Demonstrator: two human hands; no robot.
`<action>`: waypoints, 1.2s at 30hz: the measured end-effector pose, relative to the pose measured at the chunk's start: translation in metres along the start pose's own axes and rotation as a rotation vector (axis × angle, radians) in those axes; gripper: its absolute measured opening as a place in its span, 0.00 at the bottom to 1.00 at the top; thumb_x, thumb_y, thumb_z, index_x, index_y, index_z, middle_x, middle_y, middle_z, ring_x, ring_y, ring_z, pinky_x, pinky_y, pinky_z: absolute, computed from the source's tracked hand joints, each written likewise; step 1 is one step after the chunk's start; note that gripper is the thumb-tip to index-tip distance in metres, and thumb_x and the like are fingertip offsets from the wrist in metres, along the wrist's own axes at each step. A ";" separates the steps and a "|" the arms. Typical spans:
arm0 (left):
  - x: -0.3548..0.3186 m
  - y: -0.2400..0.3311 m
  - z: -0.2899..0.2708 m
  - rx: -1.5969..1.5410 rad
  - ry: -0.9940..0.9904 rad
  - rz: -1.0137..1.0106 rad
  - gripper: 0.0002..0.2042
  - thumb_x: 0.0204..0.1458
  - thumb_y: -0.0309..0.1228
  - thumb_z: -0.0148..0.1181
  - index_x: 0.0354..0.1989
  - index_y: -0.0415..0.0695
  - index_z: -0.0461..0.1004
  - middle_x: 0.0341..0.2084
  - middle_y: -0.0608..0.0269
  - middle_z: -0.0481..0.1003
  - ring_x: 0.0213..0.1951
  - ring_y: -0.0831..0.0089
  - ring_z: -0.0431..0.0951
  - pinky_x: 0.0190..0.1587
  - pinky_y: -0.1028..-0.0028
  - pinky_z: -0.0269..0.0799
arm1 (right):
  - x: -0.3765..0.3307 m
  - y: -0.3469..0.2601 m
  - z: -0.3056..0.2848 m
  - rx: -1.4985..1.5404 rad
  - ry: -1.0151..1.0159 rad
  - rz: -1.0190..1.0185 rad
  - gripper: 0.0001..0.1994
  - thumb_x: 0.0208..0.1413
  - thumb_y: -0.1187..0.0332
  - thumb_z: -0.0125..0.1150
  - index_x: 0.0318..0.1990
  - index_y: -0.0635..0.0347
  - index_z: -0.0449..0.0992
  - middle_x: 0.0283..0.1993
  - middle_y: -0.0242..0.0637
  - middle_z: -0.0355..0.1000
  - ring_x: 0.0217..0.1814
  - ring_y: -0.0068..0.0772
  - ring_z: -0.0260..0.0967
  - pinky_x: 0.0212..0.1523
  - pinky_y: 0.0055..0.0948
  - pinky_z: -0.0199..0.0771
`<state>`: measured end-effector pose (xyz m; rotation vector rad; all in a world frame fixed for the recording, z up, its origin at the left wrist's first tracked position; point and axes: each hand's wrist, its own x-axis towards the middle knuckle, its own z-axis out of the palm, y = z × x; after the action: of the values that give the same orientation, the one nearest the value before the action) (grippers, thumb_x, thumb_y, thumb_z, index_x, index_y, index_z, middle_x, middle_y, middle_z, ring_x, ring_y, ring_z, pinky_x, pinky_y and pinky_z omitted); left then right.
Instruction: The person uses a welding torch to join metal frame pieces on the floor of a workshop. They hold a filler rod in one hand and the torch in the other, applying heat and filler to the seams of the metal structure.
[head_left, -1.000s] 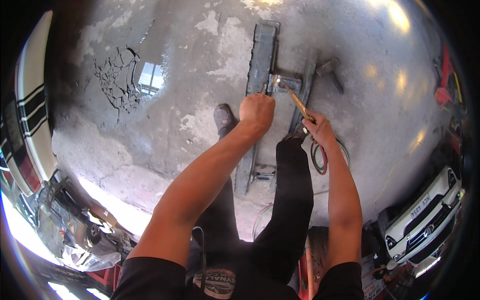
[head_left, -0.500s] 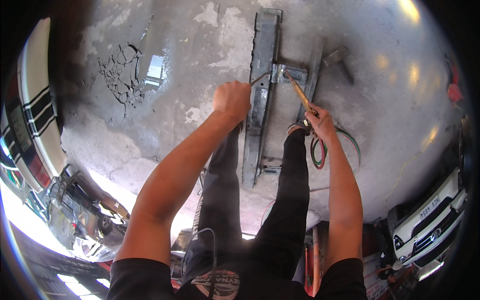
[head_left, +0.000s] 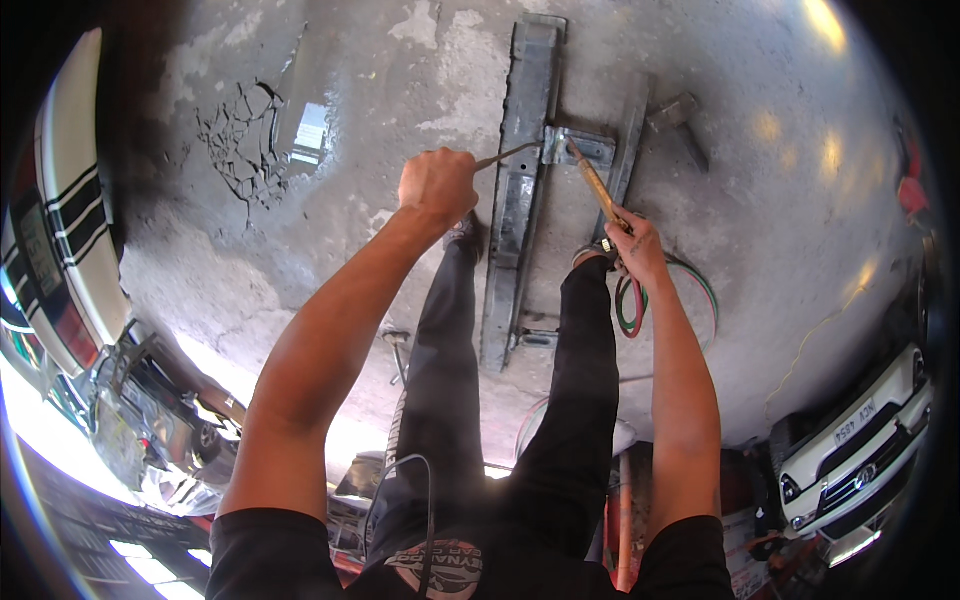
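My right hand (head_left: 634, 243) is closed round a brass gas torch (head_left: 592, 181). The torch tip points at a small metal bracket (head_left: 590, 150) that joins two long steel beams. In my left hand (head_left: 439, 186) is a thin dark metal rod with a bent end (head_left: 508, 156), wrapped by the fingers. That rod reaches across the wider left beam (head_left: 525, 190), its end close to the bracket's left edge; I cannot tell if it touches. The narrower beam (head_left: 633, 140) lies to the right.
Red and green hoses (head_left: 640, 312) coil by my right foot. A hammer (head_left: 683, 130) lies right of the beams. Broken black pieces (head_left: 243, 145) and a wet patch (head_left: 311, 132) are at the left. Vehicles stand at the left, and a white one (head_left: 855, 445) at lower right.
My left hand has drawn back to the left and slightly up, showing more of the rod. The right hand and torch have barely moved.
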<state>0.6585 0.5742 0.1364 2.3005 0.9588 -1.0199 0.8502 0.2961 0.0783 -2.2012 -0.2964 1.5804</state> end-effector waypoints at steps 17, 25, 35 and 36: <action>-0.002 -0.007 0.005 -0.022 0.036 0.008 0.10 0.47 0.25 0.63 0.38 0.44 0.86 0.36 0.49 0.85 0.42 0.51 0.86 0.45 0.59 0.83 | 0.009 -0.008 0.001 -0.010 0.009 0.008 0.27 0.62 0.63 0.61 0.68 0.60 0.74 0.27 0.34 0.74 0.17 0.24 0.71 0.16 0.28 0.72; 0.003 -0.010 0.004 -0.013 0.027 0.012 0.10 0.46 0.24 0.63 0.37 0.44 0.86 0.36 0.48 0.84 0.42 0.51 0.87 0.44 0.58 0.83 | 0.012 0.004 0.001 -0.024 0.014 -0.023 0.27 0.62 0.63 0.60 0.68 0.62 0.74 0.25 0.35 0.74 0.16 0.26 0.71 0.16 0.29 0.71; 0.010 -0.020 0.013 -0.008 0.088 0.036 0.08 0.46 0.30 0.67 0.34 0.44 0.85 0.31 0.48 0.84 0.38 0.49 0.87 0.41 0.56 0.84 | 0.017 0.003 -0.001 -0.012 0.016 -0.017 0.28 0.62 0.63 0.60 0.69 0.62 0.73 0.25 0.35 0.74 0.17 0.25 0.71 0.16 0.27 0.71; 0.010 -0.021 0.013 -0.006 0.091 0.032 0.08 0.46 0.30 0.67 0.34 0.44 0.85 0.31 0.48 0.84 0.38 0.49 0.87 0.41 0.57 0.84 | 0.017 -0.001 0.000 -0.014 0.010 -0.005 0.28 0.62 0.62 0.60 0.69 0.62 0.73 0.25 0.35 0.74 0.17 0.24 0.71 0.16 0.27 0.71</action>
<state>0.6414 0.5842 0.1176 2.3676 0.9560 -0.9051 0.8560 0.3032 0.0645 -2.2165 -0.3110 1.5692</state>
